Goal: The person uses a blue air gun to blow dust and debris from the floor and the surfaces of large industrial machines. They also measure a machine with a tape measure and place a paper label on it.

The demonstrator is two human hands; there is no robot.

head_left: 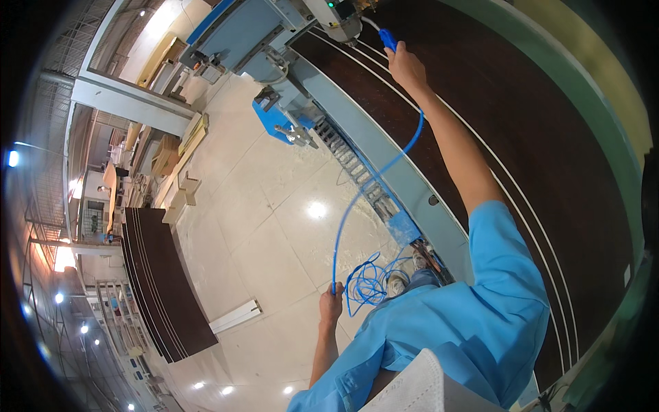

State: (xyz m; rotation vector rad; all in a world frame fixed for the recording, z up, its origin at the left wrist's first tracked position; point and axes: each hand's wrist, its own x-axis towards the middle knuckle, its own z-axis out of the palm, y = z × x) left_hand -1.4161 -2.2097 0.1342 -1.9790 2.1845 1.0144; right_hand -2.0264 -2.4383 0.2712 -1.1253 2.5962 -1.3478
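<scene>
My right hand (pixel 408 67) is closed around a blue air blow gun (pixel 387 38), stretched out over a dark brown panel (pixel 542 117) with pale grooves. The gun's thin bent nozzle points toward the machine's spindle head (pixel 336 19), which has a small green light. From the gun a blue air hose (pixel 374 177) loops down across the machine's edge. My left hand (pixel 331 305) grips this hose low down, over the floor. More of the hose lies in a loose tangle (pixel 368 283) on the floor by my shoes.
A grey-blue machine bed (pixel 384 130) carries the panel, with a cable chain (pixel 343 152) along its side. Another grooved brown panel (pixel 161 281) stands at the left. A white strip (pixel 235 316) lies on the tiled floor (pixel 274 206). Wood pieces (pixel 185 147) are stacked farther off.
</scene>
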